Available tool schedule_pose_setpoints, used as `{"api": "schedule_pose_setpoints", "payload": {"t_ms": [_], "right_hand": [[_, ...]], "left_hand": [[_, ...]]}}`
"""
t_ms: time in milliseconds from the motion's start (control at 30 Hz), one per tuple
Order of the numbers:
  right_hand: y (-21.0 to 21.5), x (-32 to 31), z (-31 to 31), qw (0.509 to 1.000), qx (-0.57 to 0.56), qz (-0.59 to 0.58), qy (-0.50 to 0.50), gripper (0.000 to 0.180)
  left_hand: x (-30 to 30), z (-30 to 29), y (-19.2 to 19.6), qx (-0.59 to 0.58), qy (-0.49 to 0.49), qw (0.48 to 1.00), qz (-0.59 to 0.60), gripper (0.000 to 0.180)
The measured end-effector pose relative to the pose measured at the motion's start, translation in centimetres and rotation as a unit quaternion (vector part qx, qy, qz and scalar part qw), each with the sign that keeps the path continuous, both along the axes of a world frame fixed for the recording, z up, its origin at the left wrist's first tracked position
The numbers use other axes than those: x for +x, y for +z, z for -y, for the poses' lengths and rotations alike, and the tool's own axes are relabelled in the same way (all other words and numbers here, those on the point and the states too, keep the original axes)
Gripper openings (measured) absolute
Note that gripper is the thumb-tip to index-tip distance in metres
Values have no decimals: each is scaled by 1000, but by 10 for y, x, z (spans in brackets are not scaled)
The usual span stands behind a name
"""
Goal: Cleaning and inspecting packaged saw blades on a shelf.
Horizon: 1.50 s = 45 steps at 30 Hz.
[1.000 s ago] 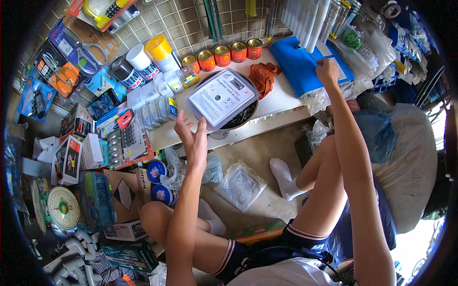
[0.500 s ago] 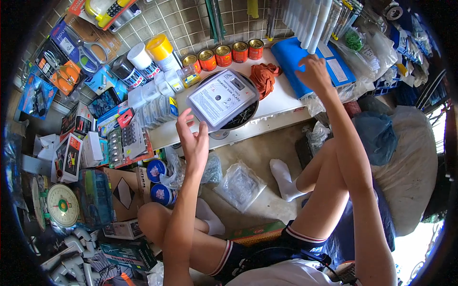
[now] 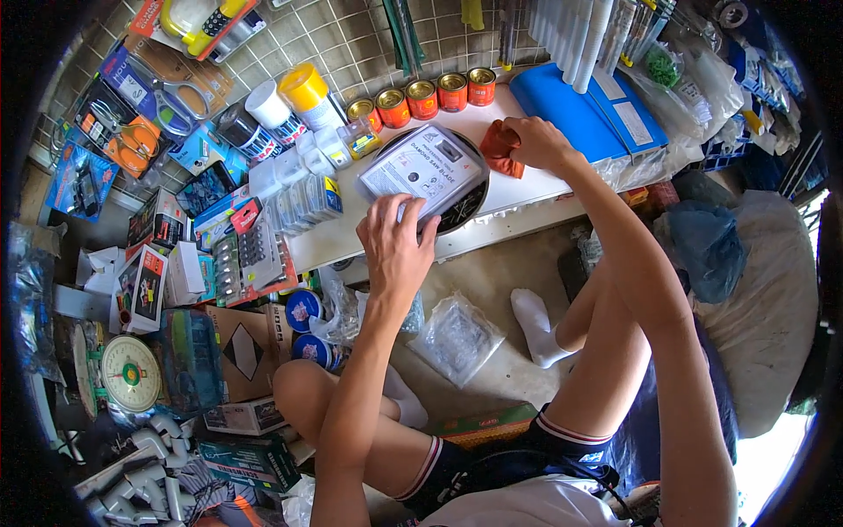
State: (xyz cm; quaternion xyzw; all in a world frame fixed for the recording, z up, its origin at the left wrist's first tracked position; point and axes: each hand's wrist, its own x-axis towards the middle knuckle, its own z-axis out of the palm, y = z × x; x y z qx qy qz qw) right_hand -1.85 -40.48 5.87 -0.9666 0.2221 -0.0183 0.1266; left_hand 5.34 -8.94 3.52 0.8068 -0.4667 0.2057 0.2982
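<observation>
A flat clear-and-grey plastic saw blade case (image 3: 413,167) lies across the top of a round dark-rimmed bowl (image 3: 479,195) on the white shelf. My left hand (image 3: 399,246) has its fingers bent over the near edge of the case, with the thumb by its near right corner. The undersides of those fingers are hidden. To the right of the bowl, my right hand (image 3: 540,145) is closed on a crumpled orange-red cloth (image 3: 500,151). Dark small pieces, too unclear to name, show inside the bowl beside the case.
Several small red cans (image 3: 422,99) line the shelf's back. A blue folder (image 3: 584,114) lies right of the cloth. Clear plastic boxes (image 3: 303,206), spray cans (image 3: 303,92) and packaged tools crowd the left. A dial scale (image 3: 132,373) stands lower left; a plastic-wrapped packet (image 3: 457,340) lies on the floor.
My right hand has moved left from above the blue folder and taken hold of the orange-red cloth. My left hand has come rightward onto the near edge of the case.
</observation>
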Motion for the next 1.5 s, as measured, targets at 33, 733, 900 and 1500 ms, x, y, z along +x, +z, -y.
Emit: {"api": "schedule_pose_setpoints", "payload": {"t_ms": [33, 733, 900, 1500], "right_hand": [[-2, -4, 3, 999, -30, 19, 0, 53], [20, -16, 2, 995, -22, 84, -46, 46], [19, -14, 2, 996, -22, 80, -46, 45], [31, -7, -9, 988, 3, 138, -69, 43]], "left_hand": [[-1, 2, 1, 0, -1, 1000, 0, 35], [-6, 3, 9, -29, 3, 1000, -11, 14], [-7, 3, 14, -20, -6, 1000, -1, 8], [33, 13, 35, -348, 31, 918, -187, 20]]}}
